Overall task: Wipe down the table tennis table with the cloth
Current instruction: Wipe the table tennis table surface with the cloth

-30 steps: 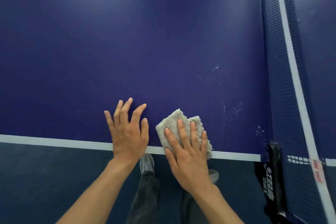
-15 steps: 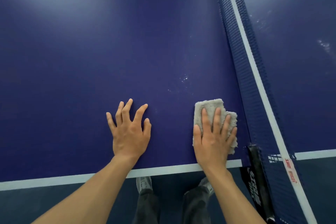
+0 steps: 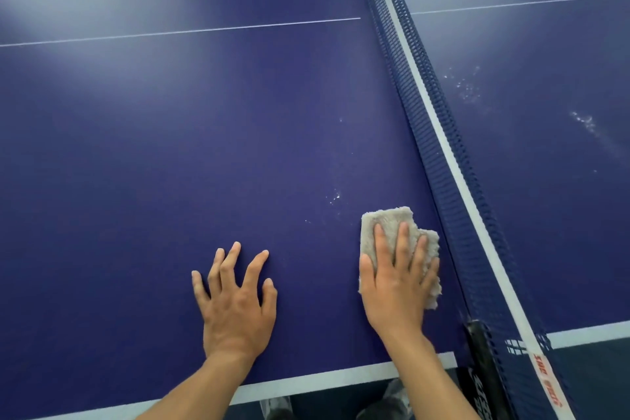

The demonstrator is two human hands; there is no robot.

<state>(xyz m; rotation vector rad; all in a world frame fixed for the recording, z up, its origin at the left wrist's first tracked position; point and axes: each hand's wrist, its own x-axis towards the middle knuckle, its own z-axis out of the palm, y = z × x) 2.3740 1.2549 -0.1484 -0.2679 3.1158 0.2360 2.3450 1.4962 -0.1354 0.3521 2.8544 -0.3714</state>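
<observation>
Blue counter [image 3: 170, 147], net [image 3: 443, 160] crossing it diagonally. Well left of net: left hand [image 3: 235, 307] flat on counter, fingers straight and spread, holding nothing. Just left of net: right hand [image 3: 399, 286] palm down on cloth [image 3: 385, 220], fingers straight, pressing it to counter, not curled round it. Grey folded cloth lies beside net, near its post [image 3: 480, 348]. White specks [image 3: 334, 196] left of net, past cloth.
</observation>
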